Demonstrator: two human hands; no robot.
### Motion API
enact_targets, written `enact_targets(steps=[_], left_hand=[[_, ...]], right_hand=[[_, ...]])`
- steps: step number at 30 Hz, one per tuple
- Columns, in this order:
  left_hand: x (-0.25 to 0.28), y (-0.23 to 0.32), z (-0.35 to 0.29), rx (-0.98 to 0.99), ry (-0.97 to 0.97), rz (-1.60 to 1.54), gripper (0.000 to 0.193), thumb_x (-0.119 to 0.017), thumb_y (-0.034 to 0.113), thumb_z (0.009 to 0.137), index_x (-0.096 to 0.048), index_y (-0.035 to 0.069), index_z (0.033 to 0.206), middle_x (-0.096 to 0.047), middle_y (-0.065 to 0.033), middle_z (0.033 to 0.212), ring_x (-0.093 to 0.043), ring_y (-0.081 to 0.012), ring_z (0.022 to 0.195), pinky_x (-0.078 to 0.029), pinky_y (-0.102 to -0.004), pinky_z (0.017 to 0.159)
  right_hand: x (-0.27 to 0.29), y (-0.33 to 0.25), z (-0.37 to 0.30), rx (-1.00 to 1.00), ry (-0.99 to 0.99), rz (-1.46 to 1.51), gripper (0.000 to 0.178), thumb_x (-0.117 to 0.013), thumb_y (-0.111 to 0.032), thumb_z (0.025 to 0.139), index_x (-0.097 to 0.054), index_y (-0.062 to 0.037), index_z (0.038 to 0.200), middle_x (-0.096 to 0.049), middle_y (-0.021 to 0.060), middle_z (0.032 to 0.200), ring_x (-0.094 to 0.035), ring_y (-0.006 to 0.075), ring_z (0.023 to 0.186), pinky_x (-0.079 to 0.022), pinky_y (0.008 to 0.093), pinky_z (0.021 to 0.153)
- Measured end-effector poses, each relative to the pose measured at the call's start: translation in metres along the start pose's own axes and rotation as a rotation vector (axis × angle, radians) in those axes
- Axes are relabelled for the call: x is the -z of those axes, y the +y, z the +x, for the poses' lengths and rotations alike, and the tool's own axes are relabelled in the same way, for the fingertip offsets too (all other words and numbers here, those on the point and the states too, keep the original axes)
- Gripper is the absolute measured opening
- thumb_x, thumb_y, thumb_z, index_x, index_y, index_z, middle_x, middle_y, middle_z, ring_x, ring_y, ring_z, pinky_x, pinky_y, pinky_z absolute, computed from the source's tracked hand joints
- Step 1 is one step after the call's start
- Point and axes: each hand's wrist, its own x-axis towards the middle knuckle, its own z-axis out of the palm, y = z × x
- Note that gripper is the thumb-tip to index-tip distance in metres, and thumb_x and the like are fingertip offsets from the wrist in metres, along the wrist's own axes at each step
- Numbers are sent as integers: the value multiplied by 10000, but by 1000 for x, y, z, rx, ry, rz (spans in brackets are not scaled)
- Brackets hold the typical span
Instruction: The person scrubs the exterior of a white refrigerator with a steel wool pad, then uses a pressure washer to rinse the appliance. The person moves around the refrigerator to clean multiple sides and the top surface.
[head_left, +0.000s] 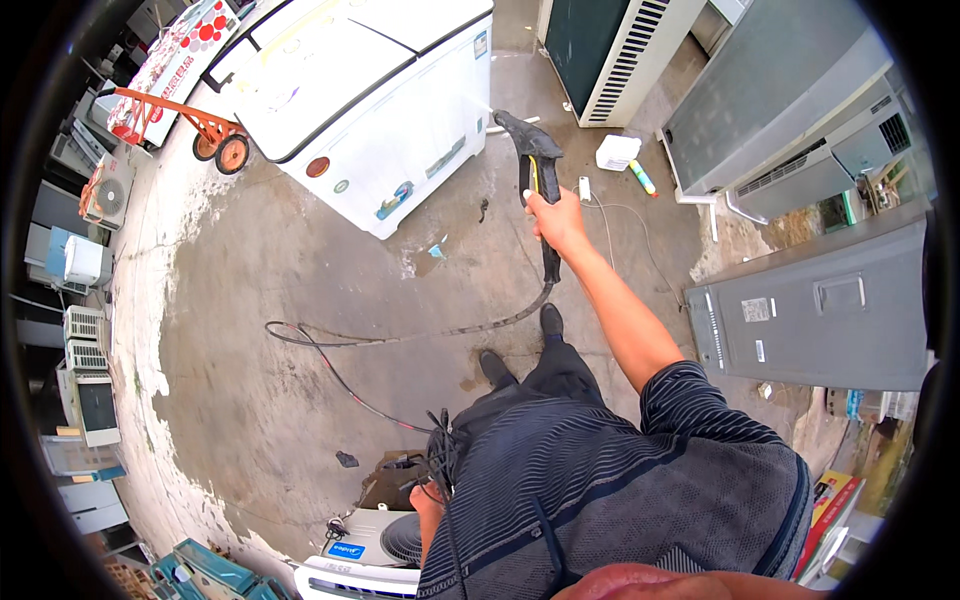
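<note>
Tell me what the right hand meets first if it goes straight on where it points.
Most likely the side of the white chest freezer, with the black spray gun in the right hand touching first; depth is hard to judge here.

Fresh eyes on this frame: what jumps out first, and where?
The big white freezer at the top, left of centre, and the black spray gun in the right hand, just right of it in the picture. Next, the hose looping over the damp-looking floor mid-picture, then the orange hand truck at upper left.
</note>
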Motion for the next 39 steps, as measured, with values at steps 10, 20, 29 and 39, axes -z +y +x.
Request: enact_targets(steps=[10,20,29,39], left_hand=[[-18,8,55,53,-190,-254,286,-641,106,860,-481,66,627,-503,-65,551,-521,-214,465,-382,-387,421],[-31,-6,54,63,-229,-308,280,-643,87,874,-464,70,659,-482,-71,566,-489,-220,465,-361,-393,416],[-38,-70,65,219,-231,-377,278,-645,70,886,-449,73,689,-464,-77,579,-461,-225,466,-343,-398,412],[-34,-41,35,113,-268,-377,277,-635,23,885,-424,76,714,-437,-75,597,-445,-224,476,-328,-397,414]], right_hand=[[10,-48,-12,166,-82,-105,543,-477,-549,1027,-530,-10,995,-618,84,752,-515,124,445,-430,303,416],[-12,-106,-1,381,-38,20,416,-524,-438,1042,-541,-22,1056,-613,61,777,-520,105,473,-415,275,432],[-26,-116,57,495,116,-182,476,-547,-491,1021,-572,-17,981,-598,55,678,-541,134,454,-419,308,395],[-42,-136,34,472,-26,-336,467,-562,-464,1003,-616,-4,946,-674,222,818,-660,410,799,-500,479,733]])
